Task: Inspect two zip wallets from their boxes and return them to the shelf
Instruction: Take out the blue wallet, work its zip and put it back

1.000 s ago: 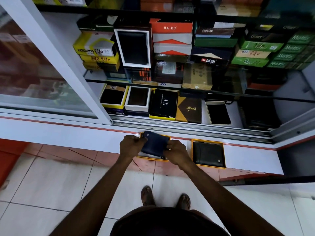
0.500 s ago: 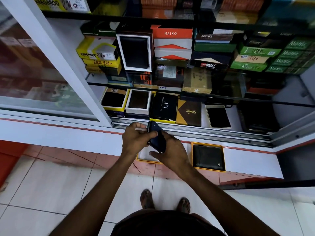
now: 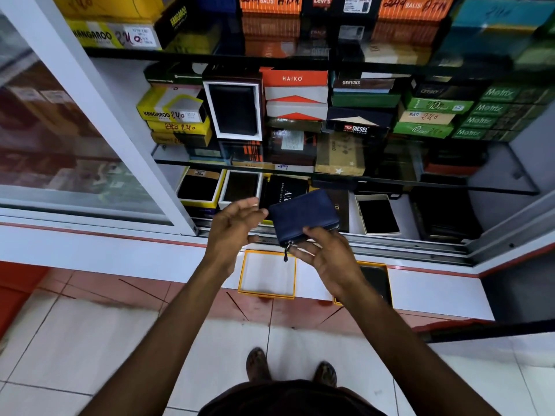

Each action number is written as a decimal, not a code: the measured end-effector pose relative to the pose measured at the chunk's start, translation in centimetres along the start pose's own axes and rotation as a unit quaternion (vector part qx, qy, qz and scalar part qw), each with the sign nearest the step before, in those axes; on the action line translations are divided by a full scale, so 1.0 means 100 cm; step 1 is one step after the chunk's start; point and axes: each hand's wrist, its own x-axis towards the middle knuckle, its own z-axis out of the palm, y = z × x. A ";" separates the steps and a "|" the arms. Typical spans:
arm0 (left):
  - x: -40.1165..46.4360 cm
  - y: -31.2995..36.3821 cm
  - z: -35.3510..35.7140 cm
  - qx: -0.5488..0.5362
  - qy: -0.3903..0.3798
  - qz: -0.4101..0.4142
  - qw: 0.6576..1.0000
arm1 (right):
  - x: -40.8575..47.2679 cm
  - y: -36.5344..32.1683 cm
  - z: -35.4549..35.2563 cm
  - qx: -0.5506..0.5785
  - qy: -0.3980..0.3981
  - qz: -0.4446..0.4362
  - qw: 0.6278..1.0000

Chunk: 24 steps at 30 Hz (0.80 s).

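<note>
A navy zip wallet [image 3: 303, 216] is held in the air in front of the lower shelf [image 3: 507, 187], pinched along its zipper edge by the right hand [image 3: 327, 256], with the zip pull hanging down. The left hand [image 3: 232, 228] is kept just beside the wallet's left edge, fingers spread and closed on nothing. Below, an empty yellow-rimmed box [image 3: 268, 274] is left on the white ledge [image 3: 435, 291], and a second box [image 3: 377, 279] holding a black wallet is partly hidden behind the right wrist.
</note>
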 end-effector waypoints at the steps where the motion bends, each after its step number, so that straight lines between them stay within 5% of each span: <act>1: 0.000 0.000 -0.002 0.028 -0.035 0.020 0.999 | -0.002 -0.006 -0.001 0.028 0.002 0.010 1.000; 6: -0.001 0.001 0.004 0.207 -0.126 0.151 0.958 | -0.012 -0.024 0.002 0.077 -0.011 0.030 0.997; 11: 0.005 0.008 0.008 0.246 -0.144 0.194 0.939 | -0.016 -0.030 0.000 0.057 -0.036 0.042 0.997; 24: 0.004 0.025 0.012 0.088 -0.186 0.129 0.970 | -0.017 -0.051 -0.006 -0.041 -0.043 -0.035 0.998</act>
